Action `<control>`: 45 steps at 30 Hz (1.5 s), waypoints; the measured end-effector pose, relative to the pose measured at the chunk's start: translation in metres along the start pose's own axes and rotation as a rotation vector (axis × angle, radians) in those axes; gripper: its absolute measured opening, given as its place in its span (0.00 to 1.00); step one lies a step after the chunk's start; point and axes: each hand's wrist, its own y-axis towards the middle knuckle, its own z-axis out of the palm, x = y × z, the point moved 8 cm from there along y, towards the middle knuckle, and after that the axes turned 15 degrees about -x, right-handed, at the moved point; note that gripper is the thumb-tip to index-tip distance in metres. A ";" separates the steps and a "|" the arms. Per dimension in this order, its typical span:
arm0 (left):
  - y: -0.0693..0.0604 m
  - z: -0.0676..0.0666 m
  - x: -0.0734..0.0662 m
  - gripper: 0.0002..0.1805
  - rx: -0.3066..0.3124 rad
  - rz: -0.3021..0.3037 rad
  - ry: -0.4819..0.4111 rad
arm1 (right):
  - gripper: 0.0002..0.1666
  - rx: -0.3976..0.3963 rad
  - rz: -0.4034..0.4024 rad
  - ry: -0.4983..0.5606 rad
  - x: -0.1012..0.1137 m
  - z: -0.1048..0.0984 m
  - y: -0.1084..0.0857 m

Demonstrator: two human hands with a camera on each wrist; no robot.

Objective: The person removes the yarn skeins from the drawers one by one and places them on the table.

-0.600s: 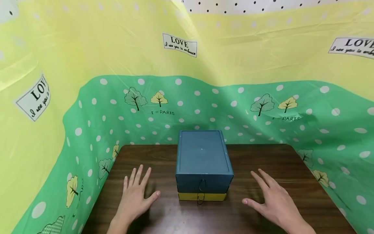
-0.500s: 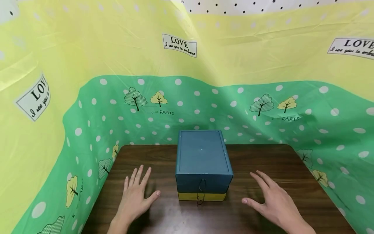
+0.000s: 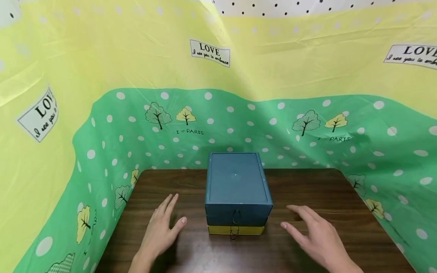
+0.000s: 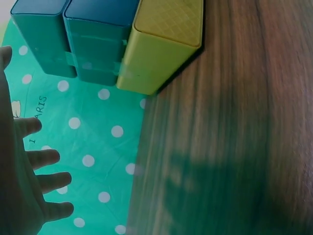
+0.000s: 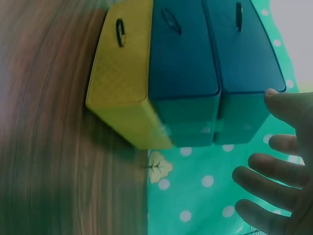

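A stack of drawer boxes stands mid-table, with blue boxes (image 3: 236, 178) over a yellow one (image 3: 222, 229); dark loop handles hang on the fronts. The right wrist view shows two blue boxes (image 5: 183, 54) and the yellow box (image 5: 120, 68), each with a loop. To the left of the stack is my left hand (image 3: 158, 231), fingers extended, touching no box. My right hand (image 3: 319, 235) hovers on the other side with its fingers slightly bent and thumb apart, holding nothing. Spread fingers of the left hand (image 4: 29, 166) also show in the left wrist view.
The dark wooden table (image 3: 191, 258) is bordered at the back and sides by a hanging cloth (image 3: 218, 113), green with white dots below and yellow above, printed with trees and words.
My left hand has turned a little, its fingers closer together and shifted slightly right. The fingers of my right hand have bent and lowered slightly toward the stack. The boxes have not moved.
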 end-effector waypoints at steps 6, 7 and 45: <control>0.003 -0.002 -0.011 0.40 -0.004 -0.015 -0.073 | 0.22 -0.052 -0.044 0.045 0.016 -0.001 -0.003; 0.004 -0.002 -0.013 0.39 -0.004 -0.015 -0.083 | 0.21 -0.059 -0.048 0.055 0.018 -0.001 -0.003; 0.029 0.043 -0.064 0.27 0.079 -0.219 -0.651 | 0.22 0.236 -0.006 0.599 0.070 0.052 -0.007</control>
